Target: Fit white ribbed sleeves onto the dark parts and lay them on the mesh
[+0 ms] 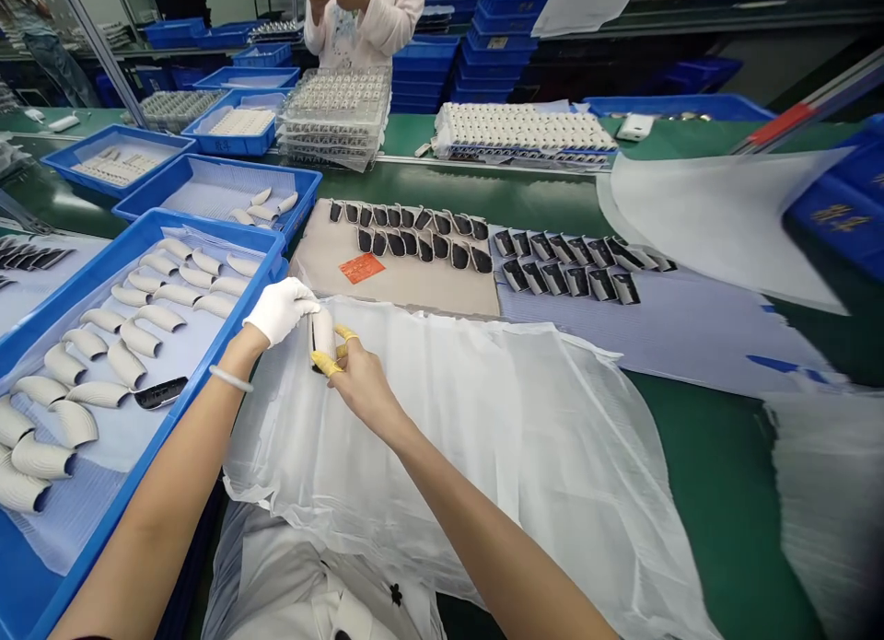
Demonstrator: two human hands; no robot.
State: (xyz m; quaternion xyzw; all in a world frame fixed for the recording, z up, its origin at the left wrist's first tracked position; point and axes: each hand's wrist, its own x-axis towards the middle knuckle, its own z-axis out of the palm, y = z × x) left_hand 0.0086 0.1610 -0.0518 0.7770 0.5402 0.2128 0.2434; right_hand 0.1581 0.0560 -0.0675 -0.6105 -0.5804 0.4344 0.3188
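Between my two hands is a cream ribbed plastic shell (323,334) with a dark edge along its left side. My left hand (282,310), in a white glove, pinches its upper end. Yellow finger cots cover fingertips of my right hand (355,368), which grips the shell's lower part from the right. Underneath lies a translucent white sheet (442,410). To my left, a blue tray (162,410) holds many similar cream shells (126,364) and one black piece (161,393). Rows of dark-faced pieces (423,246) lie on a beige board beyond my hands.
More dark pieces (567,279) lie on a bluish-white sheet (663,322) to the right. Farther back stand stacked clear trays (338,110), a stack of small cream parts (521,129) and other blue trays. Across the bench another person (366,23) holds something small. An orange-red card (361,268) lies on the board.
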